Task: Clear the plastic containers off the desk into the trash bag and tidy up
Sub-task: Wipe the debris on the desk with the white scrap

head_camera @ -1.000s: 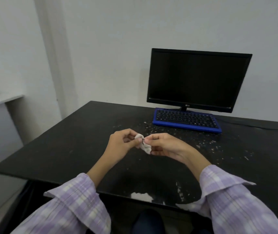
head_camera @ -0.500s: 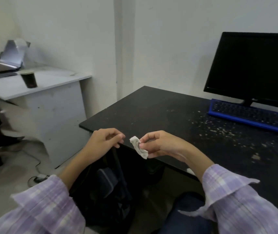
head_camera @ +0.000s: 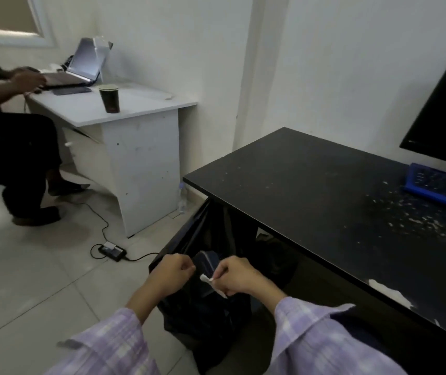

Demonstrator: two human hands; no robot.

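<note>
Two desks are sharing the frame. The black desk (head_camera: 324, 190) is filling the right side, its top speckled with white flecks and chipped pale along the near edge; no plastic containers are showing on the visible part of it. The white desk (head_camera: 140, 136) is standing at far left against the wall. A seated person (head_camera: 13, 147) in dark clothes is reaching over it toward a laptop (head_camera: 81, 66). A monitor (head_camera: 443, 109) is cutting in at the far right edge, with a blue keyboard (head_camera: 438, 188) lying just below it on the black desk.

The black trash bag (head_camera: 205, 315) is hanging at the black desk's near left corner and is slumping to the floor under both hands; something dark blue is showing in its mouth. Lilac plaid sleeves (head_camera: 311, 342) are covering both forearms.

The left hand (head_camera: 171, 274) is curling closed over the bag's left rim; whether it is gripping the plastic I cannot tell. The right hand (head_camera: 239, 277) is pinching a small crumpled white scrap (head_camera: 207, 279) between thumb and fingers, right over the bag opening.

A dark cup (head_camera: 109, 98) is standing on the white desk. A power brick (head_camera: 111, 250) with cable is lying on the tile floor, left of the bag.
</note>
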